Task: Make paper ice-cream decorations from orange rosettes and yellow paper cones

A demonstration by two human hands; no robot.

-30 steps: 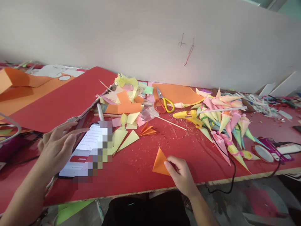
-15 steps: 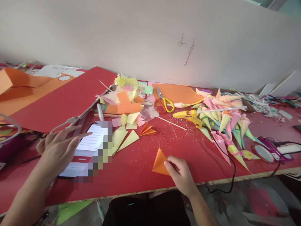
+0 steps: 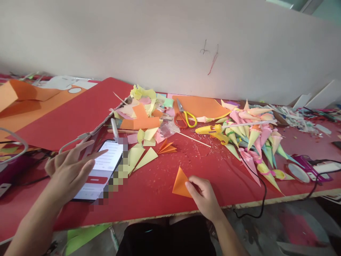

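Observation:
Over a lit phone [image 3: 102, 174] at the left of the red table, my left hand [image 3: 70, 167] has its fingers spread, the index fingertip over the screen. Part of the phone's right side is blurred out by blocks. My right hand [image 3: 204, 195] pinches the lower right corner of a folded orange paper triangle [image 3: 180, 183] near the front edge. A fan-folded orange piece [image 3: 167, 147] lies behind it, beside pale yellow paper pieces [image 3: 146, 159].
Red-and-yellow scissors [image 3: 185, 119] lie behind a thin stick [image 3: 195, 139]. A yellow glue gun [image 3: 212, 132], its black cord hanging over the front edge, rests by piled paper cones [image 3: 257, 137]. Paper scraps [image 3: 145, 122] lie mid-back; a red sheet [image 3: 80, 113] is at left.
My left hand has shifted slightly right over the phone, and the screen's red bar shows larger. My right hand keeps its pinch on the orange triangle, nearly unmoved.

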